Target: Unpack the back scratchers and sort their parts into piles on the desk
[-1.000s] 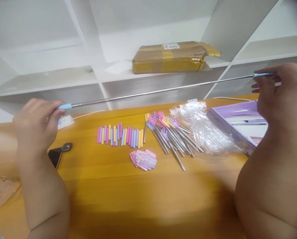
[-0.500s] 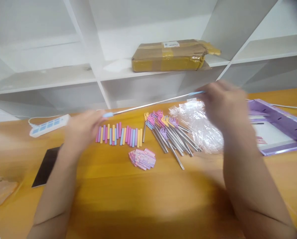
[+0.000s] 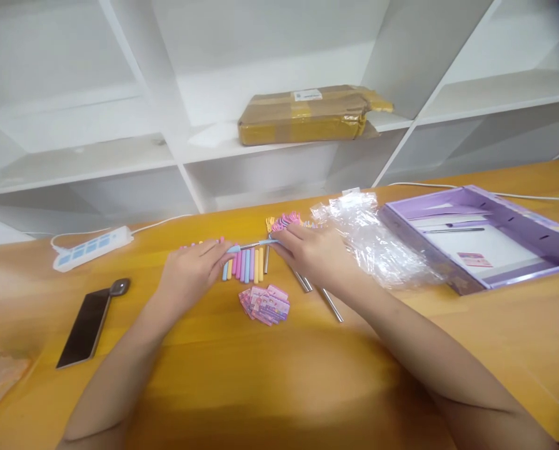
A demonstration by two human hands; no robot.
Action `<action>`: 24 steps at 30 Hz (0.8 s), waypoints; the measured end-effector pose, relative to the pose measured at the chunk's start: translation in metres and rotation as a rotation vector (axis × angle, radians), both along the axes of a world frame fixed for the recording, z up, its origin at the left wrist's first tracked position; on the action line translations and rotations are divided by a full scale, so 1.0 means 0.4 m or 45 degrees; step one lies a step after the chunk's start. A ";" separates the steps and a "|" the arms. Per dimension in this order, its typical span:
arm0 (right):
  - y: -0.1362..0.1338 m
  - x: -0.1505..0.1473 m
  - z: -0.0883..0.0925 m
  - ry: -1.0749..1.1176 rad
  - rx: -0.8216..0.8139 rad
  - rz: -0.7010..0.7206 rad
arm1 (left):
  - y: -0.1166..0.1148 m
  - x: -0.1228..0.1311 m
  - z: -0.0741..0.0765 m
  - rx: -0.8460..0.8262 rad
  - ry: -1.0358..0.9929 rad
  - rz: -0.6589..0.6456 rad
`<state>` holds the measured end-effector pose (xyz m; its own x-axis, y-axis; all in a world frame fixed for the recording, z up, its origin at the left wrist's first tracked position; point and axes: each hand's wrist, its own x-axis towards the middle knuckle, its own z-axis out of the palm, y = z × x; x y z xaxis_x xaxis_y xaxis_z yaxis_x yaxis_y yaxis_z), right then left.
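Between my two hands is a telescopic back scratcher (image 3: 249, 245) with light-blue ends and a short length of metal rod showing. My left hand (image 3: 192, 273) is closed round its blue handle. Closed on the other blue end is my right hand (image 3: 314, 253), which covers the tip. Pastel handle tubes (image 3: 247, 265) lie in a row below, partly behind my left hand. Under my right hand rests a pile of back scratchers (image 3: 286, 220) with coloured claw heads and metal rods, mostly hidden. A small stack of pink and purple cards (image 3: 265, 305) lies nearer me.
Clear plastic bags (image 3: 377, 240) lie right of the pile, beside a purple box (image 3: 455, 284) holding papers, a pen and a card. On the left are a power strip (image 3: 94, 247), a phone (image 3: 85, 326) and a small dark object (image 3: 119, 287). A taped carton (image 3: 302, 119) sits on the shelf.
My hands have come together from far apart, and the back scratcher has gone from fully extended to short. Both hands still grip its ends. The view has shifted slightly.
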<state>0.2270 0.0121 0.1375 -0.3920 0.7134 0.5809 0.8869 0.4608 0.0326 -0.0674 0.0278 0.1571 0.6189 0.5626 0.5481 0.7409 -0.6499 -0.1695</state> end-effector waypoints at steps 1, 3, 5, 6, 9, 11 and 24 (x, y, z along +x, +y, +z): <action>-0.001 -0.003 0.000 0.003 0.015 0.018 | -0.003 -0.002 0.003 0.010 0.005 -0.010; -0.003 -0.010 -0.002 0.006 0.054 0.046 | -0.008 -0.005 0.010 0.046 0.013 -0.033; -0.006 -0.014 -0.003 0.004 0.093 0.062 | -0.011 -0.008 0.016 0.078 0.026 -0.058; -0.007 -0.014 -0.003 0.000 0.104 0.067 | -0.013 -0.008 0.019 0.092 0.031 -0.067; -0.010 -0.013 -0.002 -0.008 0.125 0.070 | -0.015 -0.008 0.025 0.106 0.048 -0.076; -0.010 -0.009 0.000 -0.011 0.137 0.084 | -0.016 -0.007 0.027 0.108 0.049 -0.088; -0.020 0.003 0.027 -0.038 0.235 0.115 | -0.027 -0.009 0.042 0.029 0.030 -0.122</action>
<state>0.2284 0.0039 0.1485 -0.4683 0.5570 0.6859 0.8397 0.5221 0.1494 -0.0712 0.0169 0.1740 0.6821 0.4876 0.5450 0.6712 -0.7133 -0.2018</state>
